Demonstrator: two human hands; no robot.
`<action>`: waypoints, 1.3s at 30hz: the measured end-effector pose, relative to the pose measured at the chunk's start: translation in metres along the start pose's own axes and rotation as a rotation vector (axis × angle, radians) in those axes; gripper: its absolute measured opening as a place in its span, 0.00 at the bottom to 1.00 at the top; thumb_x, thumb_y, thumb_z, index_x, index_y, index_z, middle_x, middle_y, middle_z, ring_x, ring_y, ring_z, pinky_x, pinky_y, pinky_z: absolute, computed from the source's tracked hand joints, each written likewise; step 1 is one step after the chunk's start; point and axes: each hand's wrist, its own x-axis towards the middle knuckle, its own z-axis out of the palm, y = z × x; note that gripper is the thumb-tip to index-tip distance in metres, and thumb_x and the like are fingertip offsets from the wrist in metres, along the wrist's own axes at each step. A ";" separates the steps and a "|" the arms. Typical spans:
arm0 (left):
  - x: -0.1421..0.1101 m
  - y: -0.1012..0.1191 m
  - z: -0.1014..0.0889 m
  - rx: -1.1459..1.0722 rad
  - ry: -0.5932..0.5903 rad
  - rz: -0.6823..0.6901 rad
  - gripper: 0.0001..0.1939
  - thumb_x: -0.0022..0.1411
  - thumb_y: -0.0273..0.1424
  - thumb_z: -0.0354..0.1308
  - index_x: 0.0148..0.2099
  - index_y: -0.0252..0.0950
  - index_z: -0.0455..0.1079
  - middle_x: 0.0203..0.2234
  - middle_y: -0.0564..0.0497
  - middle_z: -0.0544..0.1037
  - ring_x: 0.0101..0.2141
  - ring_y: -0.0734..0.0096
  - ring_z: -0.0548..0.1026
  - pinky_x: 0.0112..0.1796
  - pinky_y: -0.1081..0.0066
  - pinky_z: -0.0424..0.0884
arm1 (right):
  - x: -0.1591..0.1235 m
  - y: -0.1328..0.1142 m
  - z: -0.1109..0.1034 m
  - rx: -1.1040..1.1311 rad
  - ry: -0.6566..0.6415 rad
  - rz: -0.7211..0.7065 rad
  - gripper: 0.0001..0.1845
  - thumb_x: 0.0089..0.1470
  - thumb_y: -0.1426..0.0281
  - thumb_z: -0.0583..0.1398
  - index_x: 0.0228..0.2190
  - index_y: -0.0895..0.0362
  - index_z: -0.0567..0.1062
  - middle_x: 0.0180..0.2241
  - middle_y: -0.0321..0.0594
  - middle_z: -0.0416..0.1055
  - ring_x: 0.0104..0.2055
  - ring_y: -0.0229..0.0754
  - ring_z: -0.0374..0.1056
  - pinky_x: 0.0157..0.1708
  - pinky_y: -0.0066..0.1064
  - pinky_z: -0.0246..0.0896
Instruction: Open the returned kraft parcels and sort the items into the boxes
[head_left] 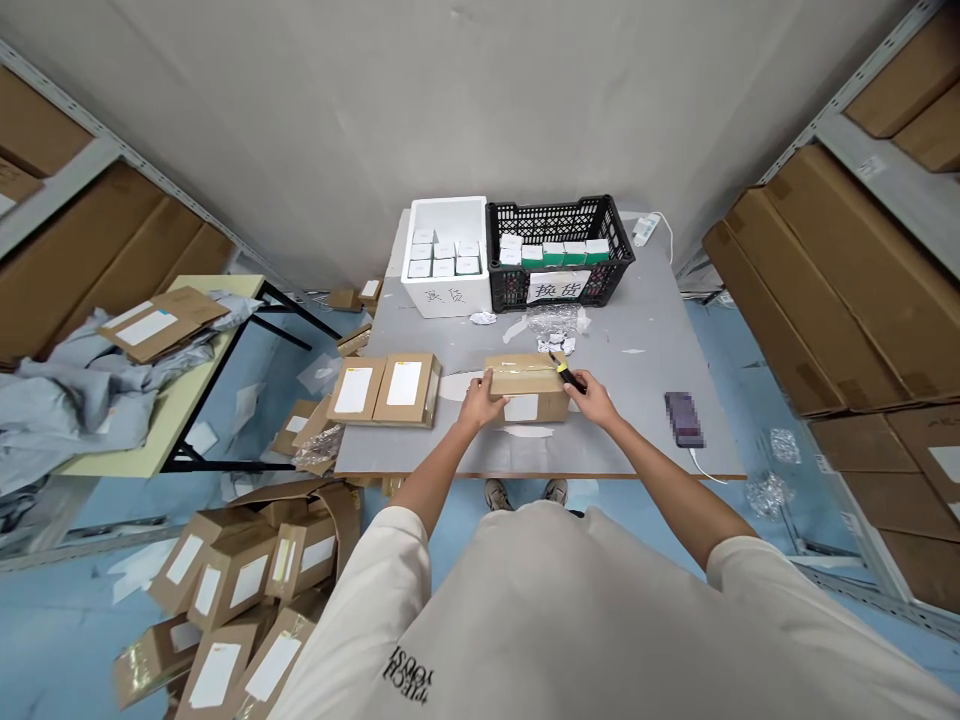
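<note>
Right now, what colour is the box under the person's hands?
Brown cardboard box with a white label, clearest in the head view.

The phone [684, 419] is blurred out, and the white parcel labels [521, 407] are too small to read

**LIVE: BROWN, BLACK, WHITE ALL OVER**

Brown cardboard box [525, 388] right in front of me, white label [521, 407] on it, black-and-yellow tool [568, 376] at its top. Up ahead, black lattice crate [561, 250] w/ green-and-white cartons [574, 253], white foam box [442, 270] next to it. Grey table [622, 400] w/ white flecks, pale blue floor [75, 620], my beige tee [570, 610] w/ black print.
</note>
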 end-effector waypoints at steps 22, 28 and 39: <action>0.013 0.010 0.047 0.030 -0.036 0.047 0.38 0.66 0.33 0.57 0.74 0.40 0.48 0.67 0.36 0.61 0.60 0.51 0.72 0.55 0.58 0.72 | -0.003 0.035 -0.014 -0.046 0.023 0.084 0.25 0.61 0.49 0.57 0.52 0.51 0.70 0.53 0.45 0.76 0.53 0.51 0.74 0.52 0.44 0.69; 0.009 0.014 0.045 -0.007 -0.083 0.005 0.39 0.68 0.32 0.53 0.76 0.36 0.42 0.64 0.34 0.66 0.60 0.50 0.71 0.56 0.58 0.70 | -0.008 0.038 -0.009 -0.070 -0.030 0.081 0.24 0.61 0.50 0.56 0.52 0.51 0.70 0.49 0.44 0.78 0.50 0.51 0.74 0.51 0.45 0.69; -0.014 0.032 0.009 0.040 0.100 0.032 0.20 0.72 0.42 0.51 0.62 0.44 0.61 0.59 0.42 0.67 0.52 0.53 0.76 0.50 0.55 0.74 | -0.006 0.007 -0.032 -0.152 0.087 0.042 0.26 0.62 0.48 0.55 0.54 0.50 0.71 0.45 0.45 0.79 0.46 0.54 0.75 0.47 0.45 0.68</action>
